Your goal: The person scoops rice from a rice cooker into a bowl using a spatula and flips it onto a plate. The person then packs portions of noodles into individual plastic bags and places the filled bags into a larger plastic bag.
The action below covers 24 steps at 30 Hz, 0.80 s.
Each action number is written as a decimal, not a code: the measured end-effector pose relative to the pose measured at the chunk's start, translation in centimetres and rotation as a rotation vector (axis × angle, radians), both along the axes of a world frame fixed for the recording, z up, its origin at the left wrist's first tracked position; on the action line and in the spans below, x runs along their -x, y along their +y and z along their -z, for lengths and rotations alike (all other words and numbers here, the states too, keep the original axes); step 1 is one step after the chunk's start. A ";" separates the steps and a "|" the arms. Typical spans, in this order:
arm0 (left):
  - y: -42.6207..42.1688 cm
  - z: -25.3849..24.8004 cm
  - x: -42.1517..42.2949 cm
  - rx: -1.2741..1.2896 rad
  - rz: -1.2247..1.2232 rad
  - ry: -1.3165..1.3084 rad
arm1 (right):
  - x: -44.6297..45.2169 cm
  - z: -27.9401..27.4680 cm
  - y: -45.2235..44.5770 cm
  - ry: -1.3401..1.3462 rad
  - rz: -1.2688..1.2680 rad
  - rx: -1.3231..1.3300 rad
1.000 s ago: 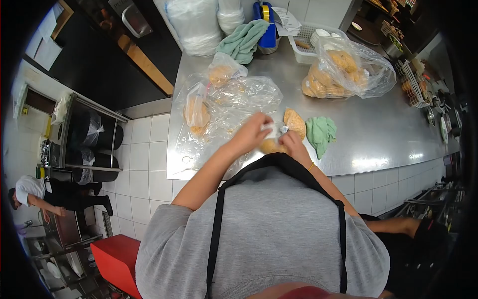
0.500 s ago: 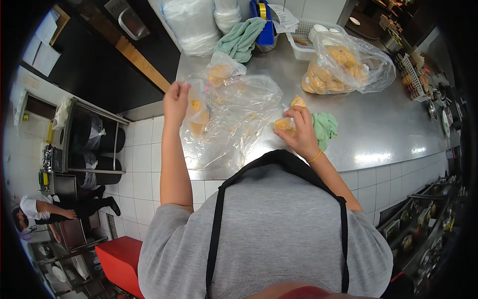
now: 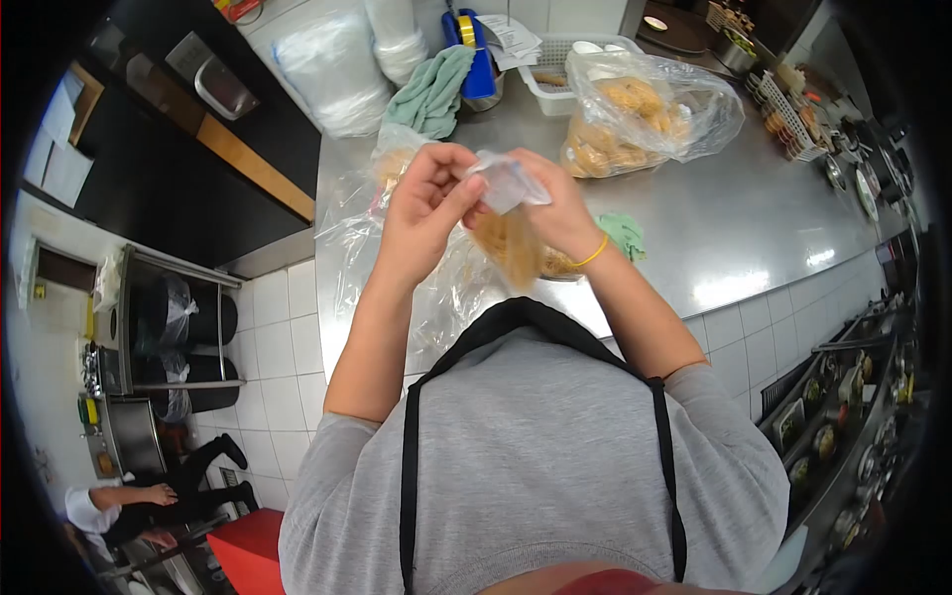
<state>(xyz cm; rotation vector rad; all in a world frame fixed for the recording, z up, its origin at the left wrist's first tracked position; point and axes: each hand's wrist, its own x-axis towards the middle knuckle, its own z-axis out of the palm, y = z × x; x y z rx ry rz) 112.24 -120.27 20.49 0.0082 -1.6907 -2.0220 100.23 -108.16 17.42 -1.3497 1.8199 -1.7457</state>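
My left hand (image 3: 428,203) pinches the gathered top of a small clear plastic bag (image 3: 511,246) with yellowish food in it. Close beside it, my right hand (image 3: 560,206) grips the other side of the bag's top; its fingertips are partly hidden behind the plastic. The filled part hangs below both hands, blurred by motion, above the steel counter. Under and left of the hands lies a large crumpled clear plastic bag (image 3: 441,312) with yellow crumbs. Another small filled bag (image 3: 395,164) sits behind my left hand. Beyond my right wrist is a light green cloth (image 3: 623,234).
A big clear bag of several yellowish portions (image 3: 620,129) stands on the steel counter (image 3: 724,218). Behind are a teal towel (image 3: 431,91), a blue tape dispenser (image 3: 474,61), a white basket (image 3: 555,94) and wrapped plastic stacks (image 3: 332,79). Another person (image 3: 149,501) is at lower left.
My left hand has brought the small bag rightward from the counter's left side. My right hand has left the food portion by the green cloth and now holds the bag's top too.
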 end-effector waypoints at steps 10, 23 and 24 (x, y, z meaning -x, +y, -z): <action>-0.3 0.7 1.2 0.447 0.108 -0.102 | 4.1 -1.2 3.6 0.086 -0.298 -0.244; -1.2 5.1 3.0 0.795 0.258 -0.070 | 3.0 1.5 2.9 -0.599 -0.328 0.087; -1.3 5.2 2.7 0.781 0.379 -0.180 | 2.4 1.6 2.9 -0.645 -0.406 0.118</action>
